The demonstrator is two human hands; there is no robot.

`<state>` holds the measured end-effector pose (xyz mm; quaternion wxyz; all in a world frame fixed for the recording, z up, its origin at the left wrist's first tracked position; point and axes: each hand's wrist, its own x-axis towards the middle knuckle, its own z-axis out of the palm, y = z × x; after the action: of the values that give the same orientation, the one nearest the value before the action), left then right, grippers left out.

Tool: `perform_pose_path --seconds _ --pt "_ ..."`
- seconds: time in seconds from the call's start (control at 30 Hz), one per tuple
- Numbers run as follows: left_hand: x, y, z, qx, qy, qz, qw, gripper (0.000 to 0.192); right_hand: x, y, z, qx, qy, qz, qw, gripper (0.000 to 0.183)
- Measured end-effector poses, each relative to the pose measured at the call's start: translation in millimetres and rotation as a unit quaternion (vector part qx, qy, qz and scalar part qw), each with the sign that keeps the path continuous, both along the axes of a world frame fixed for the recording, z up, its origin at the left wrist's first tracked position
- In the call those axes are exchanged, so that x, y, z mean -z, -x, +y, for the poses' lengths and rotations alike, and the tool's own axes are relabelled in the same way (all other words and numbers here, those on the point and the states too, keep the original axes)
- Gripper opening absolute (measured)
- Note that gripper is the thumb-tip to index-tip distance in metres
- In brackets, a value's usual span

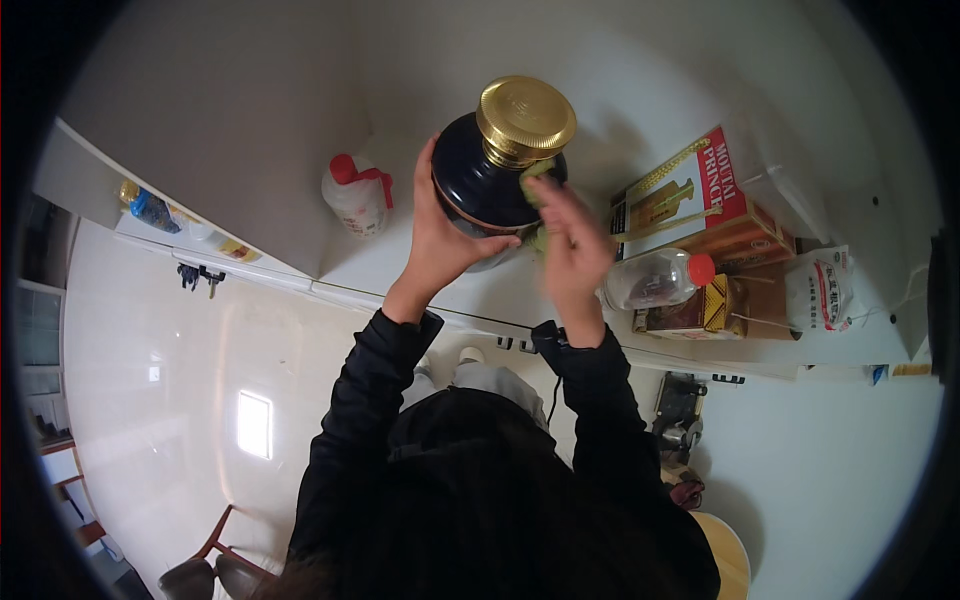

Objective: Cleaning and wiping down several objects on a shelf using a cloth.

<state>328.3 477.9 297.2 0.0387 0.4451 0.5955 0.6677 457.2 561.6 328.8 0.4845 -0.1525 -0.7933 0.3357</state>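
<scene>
A large, glossy dark blue liquor bottle [469, 169] with a wide ribbed gold cap [527, 112] stands on a white cabinet shelf [420, 281], or just over it; I cannot tell which. My left hand [435, 240] grips its left side, the thumb across the front. Motion blurs my right hand [574, 251], which presses a crumpled green cloth [536, 180] to the bottle's right shoulder, below the cap. Part of the cloth is hidden behind my fingers.
Left of the bottle is a white plastic bottle [356, 199] with a red cap. To the right are a printed gift bag [675, 202] with rope handles, a clear red-capped bottle [649, 279], an open cardboard box [766, 300] and a white packet [821, 289]. A cabinet panel [225, 150] rises at left.
</scene>
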Motion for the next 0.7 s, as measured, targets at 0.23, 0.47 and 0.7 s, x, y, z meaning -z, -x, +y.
perform_pose_path --seconds 0.23,0.47,0.7 --pt "-4.8 -0.5 -1.3 -0.007 0.014 0.005 1.0 0.127 -84.0 23.5 39.0 0.043 0.021 0.198 0.979 0.024" --pt "5.0 7.5 -0.6 -0.004 0.04 -0.044 0.998 0.123 -85.4 72.1 23.4 0.056 -0.296 -0.109 0.947 0.038" --pt "-2.5 4.3 -1.0 -0.004 0.011 0.005 1.0 0.121 -68.8 72.3 40.1 -0.083 -0.329 0.064 0.938 0.024"
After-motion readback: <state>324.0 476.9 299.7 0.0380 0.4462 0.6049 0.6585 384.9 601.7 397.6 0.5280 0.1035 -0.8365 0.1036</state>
